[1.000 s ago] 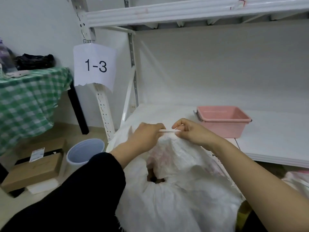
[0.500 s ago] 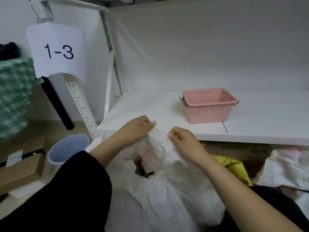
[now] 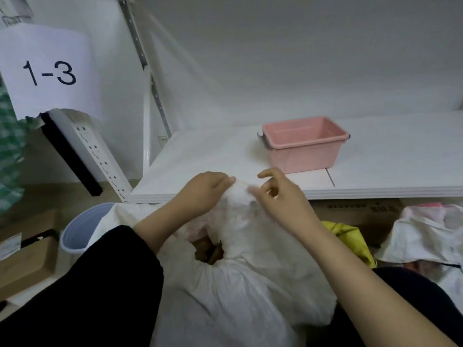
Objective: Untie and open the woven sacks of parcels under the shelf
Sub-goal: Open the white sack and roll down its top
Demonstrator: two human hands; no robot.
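The sack's tied top [image 3: 239,196] is sticking up between both hands. The left hand [image 3: 203,194] is gripping it; the right hand [image 3: 280,201] is touching it, grip too blurry to tell.

Sack [image 3: 238,284] stood at lower centre, before the shelf board [image 3: 388,169]. Tub [image 3: 304,146] sat on the board, right of centre. Bucket [image 3: 75,234] stood left of the sack; second sack [image 3: 426,236] lay at lower right.

parcel storeroom | white metal shelf [image 3: 250,156] tagged by paper sign [image 3: 47,71] "1-3" | woven sack [image 3: 238,284] and cardboard boxes [image 3: 27,261] kept on floor
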